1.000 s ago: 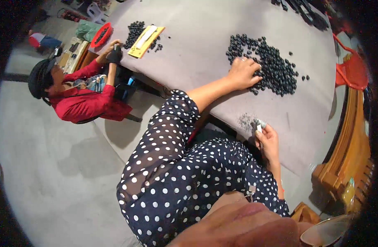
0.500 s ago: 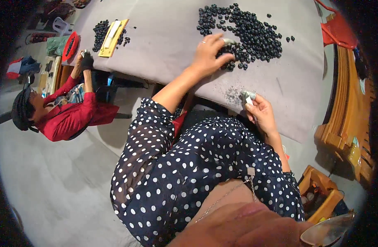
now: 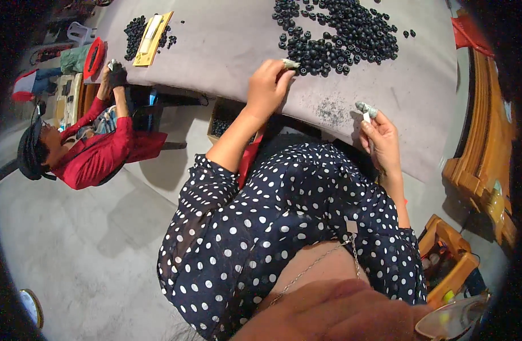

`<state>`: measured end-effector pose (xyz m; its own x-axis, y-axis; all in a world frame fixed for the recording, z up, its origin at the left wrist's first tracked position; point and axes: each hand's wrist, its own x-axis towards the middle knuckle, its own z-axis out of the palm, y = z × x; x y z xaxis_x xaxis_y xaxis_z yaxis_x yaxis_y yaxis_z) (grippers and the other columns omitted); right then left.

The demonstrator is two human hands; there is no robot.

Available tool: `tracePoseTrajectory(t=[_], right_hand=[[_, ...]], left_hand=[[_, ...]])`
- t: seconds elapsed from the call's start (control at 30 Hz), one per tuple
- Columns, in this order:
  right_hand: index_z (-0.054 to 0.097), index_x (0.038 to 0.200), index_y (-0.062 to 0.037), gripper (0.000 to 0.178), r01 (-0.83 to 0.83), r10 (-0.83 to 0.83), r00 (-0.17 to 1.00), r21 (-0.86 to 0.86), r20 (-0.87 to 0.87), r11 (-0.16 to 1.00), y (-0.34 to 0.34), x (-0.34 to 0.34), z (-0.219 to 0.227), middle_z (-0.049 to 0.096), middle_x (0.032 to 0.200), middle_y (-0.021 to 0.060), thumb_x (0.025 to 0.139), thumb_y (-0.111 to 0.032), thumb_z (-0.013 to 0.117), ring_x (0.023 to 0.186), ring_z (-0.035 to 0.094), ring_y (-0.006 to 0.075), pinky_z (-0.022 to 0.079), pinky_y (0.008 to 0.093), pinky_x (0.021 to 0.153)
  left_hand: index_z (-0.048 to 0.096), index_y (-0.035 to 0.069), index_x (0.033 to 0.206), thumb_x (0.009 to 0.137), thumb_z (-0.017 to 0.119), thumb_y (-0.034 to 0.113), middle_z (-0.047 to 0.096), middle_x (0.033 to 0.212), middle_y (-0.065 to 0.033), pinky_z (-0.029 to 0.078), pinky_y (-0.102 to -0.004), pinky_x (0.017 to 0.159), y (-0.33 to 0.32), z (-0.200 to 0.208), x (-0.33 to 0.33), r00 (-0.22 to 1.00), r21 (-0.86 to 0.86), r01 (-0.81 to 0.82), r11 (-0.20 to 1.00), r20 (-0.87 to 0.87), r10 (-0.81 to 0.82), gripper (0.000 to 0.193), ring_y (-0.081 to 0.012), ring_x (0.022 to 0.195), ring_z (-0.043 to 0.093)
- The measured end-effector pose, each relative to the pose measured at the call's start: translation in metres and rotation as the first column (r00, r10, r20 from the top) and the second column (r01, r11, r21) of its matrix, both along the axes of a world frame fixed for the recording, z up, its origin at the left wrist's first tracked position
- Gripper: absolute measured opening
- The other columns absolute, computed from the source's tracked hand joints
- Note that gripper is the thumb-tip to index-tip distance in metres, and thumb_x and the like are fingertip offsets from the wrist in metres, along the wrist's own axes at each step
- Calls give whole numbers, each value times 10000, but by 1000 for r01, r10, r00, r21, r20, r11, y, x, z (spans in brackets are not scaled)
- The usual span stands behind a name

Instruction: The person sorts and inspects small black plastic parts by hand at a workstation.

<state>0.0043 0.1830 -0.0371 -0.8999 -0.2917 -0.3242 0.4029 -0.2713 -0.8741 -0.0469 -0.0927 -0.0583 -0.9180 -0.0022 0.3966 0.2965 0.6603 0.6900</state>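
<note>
My left hand (image 3: 265,91) is at the near left edge of a heap of small black ring-shaped pieces (image 3: 363,34). Its fingers are drawn in, with a pale wrap (image 3: 290,63) on the index fingertip; anything pinched between finger and thumb is hidden. Close to the table's near edge, my right hand (image 3: 382,139) grips a slim white tool (image 3: 367,117) between thumb and fingers. That hand's index fingertip wears a grey wrap (image 3: 365,107). Fine black shavings (image 3: 331,111) lie on the grey tabletop (image 3: 227,51) between both hands.
To the left sits another person (image 3: 96,148) in red, hands at the table edge. Near them are a smaller black heap (image 3: 134,37), a yellow card (image 3: 153,38) and a red tray (image 3: 94,57). An open box (image 3: 214,128) stands below the table; wooden furniture (image 3: 482,148) is at right.
My left hand has drawn back from over the heap to its near left edge. My right hand, still gripping the white tool, has shifted right and slightly farther away.
</note>
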Motion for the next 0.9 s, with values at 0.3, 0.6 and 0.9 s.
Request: tracePoseTrajectory(t=[0.3,0.6,0.9], right_hand=[[545,1175,0,328,-37,38,999,57,-11,998,2,9,-8,555,747,-24,862,-84,593,493,422,18,297,154,413],[569,1127,-4,319,-71,81,983,63,-166,995,-26,3,19,589,916,6,829,-98,632,816,547,68,454,214,705],[583,1036,-1,235,-156,190,958,166,-216,974,-34,2,6,584,911,0,819,-78,632,853,533,67,440,235,743]], left_hand=[[609,61,876,738,688,152,575,857,-132,457,-409,675,-1,6,-8,990,-204,104,974,111,-82,183,-340,793,563],[623,0,1022,862,571,30,641,1005,-40,473,-235,765,39,31,36,786,742,-16,670,424,-451,171,-94,860,589],[585,9,1084,800,628,-41,615,958,-37,489,-229,784,61,25,41,745,790,-138,597,480,-463,292,-90,852,585]])
